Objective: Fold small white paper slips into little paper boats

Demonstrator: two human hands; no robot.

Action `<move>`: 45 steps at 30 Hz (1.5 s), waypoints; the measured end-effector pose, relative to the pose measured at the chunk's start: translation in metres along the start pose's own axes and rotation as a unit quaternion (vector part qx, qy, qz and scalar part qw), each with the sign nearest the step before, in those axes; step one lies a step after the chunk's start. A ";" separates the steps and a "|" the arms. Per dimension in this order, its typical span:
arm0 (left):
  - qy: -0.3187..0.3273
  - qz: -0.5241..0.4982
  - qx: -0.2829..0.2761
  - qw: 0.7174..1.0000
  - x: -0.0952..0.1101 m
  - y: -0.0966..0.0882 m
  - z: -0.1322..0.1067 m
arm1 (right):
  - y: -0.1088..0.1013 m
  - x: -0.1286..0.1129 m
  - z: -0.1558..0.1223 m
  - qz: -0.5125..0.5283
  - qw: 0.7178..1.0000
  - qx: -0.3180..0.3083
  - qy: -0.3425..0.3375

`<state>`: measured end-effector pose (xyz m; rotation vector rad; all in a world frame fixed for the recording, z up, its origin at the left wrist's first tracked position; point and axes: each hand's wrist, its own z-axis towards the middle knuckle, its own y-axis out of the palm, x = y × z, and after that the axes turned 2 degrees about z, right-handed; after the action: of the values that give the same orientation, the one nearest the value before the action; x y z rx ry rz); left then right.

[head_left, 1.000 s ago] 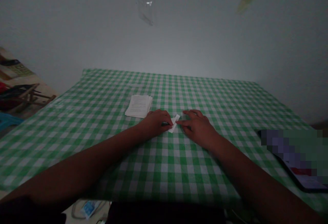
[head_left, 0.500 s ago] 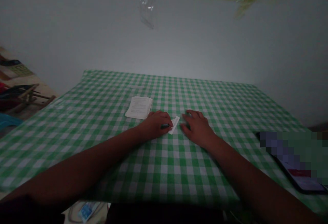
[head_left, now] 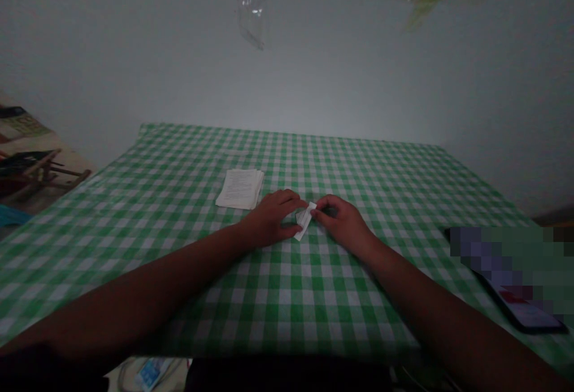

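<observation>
A small folded piece of white paper point(head_left: 304, 223) lies slantwise on the checked cloth between my two hands. My left hand point(head_left: 272, 217) holds it from the left, thumb at its lower part and a fingertip near its upper end, with a gap between them. At the upper right end, my right hand point(head_left: 341, 220) pinches the paper between thumb and forefinger, its other fingers curled. Beyond my left hand rests a stack of printed white sheets point(head_left: 240, 189), slightly uneven at its right edge.
A green-and-white checked tablecloth point(head_left: 359, 171) covers the table, which meets a pale wall point(head_left: 287, 87). On the right lies a dark-edged phone point(head_left: 533, 315), partly blurred out. Wooden furniture point(head_left: 49, 171) stands off to the left, below the table's level.
My right hand has moved left and closed its thumb and forefinger on the paper's end. My left hand's fingers have spread wider over the paper. The view has shifted slightly.
</observation>
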<state>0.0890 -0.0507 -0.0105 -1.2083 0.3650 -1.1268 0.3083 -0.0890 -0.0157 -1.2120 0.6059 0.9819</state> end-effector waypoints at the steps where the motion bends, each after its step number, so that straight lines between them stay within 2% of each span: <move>1: 0.000 0.004 0.008 1.000 0.001 0.000 0.000 | 0.002 -0.002 -0.001 0.031 1.000 -0.001 0.006; 3: 0.002 0.008 0.025 1.000 0.004 0.000 0.000 | 0.006 -0.007 -0.004 0.068 0.998 0.010 0.006; 6: 0.002 0.005 0.061 0.998 0.006 -0.002 0.000 | 0.005 -0.016 -0.010 0.062 0.996 0.059 -0.015; 8: -0.002 0.002 0.085 0.996 0.007 -0.004 -0.001 | 0.000 -0.023 -0.014 0.002 0.992 0.115 -0.050; 10: -0.005 -0.002 0.104 0.995 0.008 -0.006 -0.001 | -0.007 -0.029 -0.016 -0.075 0.975 0.166 -0.124; 12: 0.000 -0.009 0.114 0.993 0.007 -0.008 -0.002 | -0.012 -0.032 -0.017 -0.155 0.959 0.147 -0.184; 13: 0.004 -0.014 0.115 0.993 0.007 -0.009 -0.002 | -0.012 -0.034 -0.018 -0.189 0.955 0.108 -0.201; 15: 0.008 -0.028 0.105 0.994 0.005 -0.009 -0.004 | -0.010 -0.034 -0.019 -0.231 0.947 -0.010 -0.221; 17: 0.022 -0.051 0.077 0.995 0.002 -0.010 -0.005 | -0.006 -0.033 -0.021 -0.228 0.938 -0.128 -0.227; 19: 0.040 -0.072 0.039 0.996 0.000 -0.011 -0.006 | -0.004 -0.030 -0.021 -0.195 0.937 -0.186 -0.221; 21: 0.041 -0.076 -0.006 0.996 0.000 -0.013 -0.005 | -0.005 -0.026 -0.020 -0.172 0.947 -0.183 -0.202; 23: 0.031 -0.062 -0.053 0.996 0.002 -0.014 -0.004 | -0.009 -0.022 -0.017 -0.175 0.957 -0.143 -0.183; 26: 0.033 -0.029 -0.088 0.995 0.005 -0.012 -0.003 | -0.015 -0.018 -0.012 -0.191 0.958 -0.135 -0.169; 30: 0.042 0.013 -0.097 0.994 0.005 -0.007 -0.004 | -0.018 -0.018 -0.012 -0.207 0.946 -0.184 -0.169; 39: 0.053 0.011 -0.087 0.995 0.006 -0.007 -0.005 | -0.014 -0.015 -0.014 -0.161 0.962 -0.187 -0.120; 45: 0.058 -0.019 -0.077 0.995 0.006 -0.003 -0.002 | -0.009 -0.016 -0.014 -0.188 0.959 -0.178 -0.117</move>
<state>0.0887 -0.0564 -0.0073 -1.2926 0.5273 -1.2217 0.3103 -0.1076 -0.0023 -1.4346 0.0011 0.9106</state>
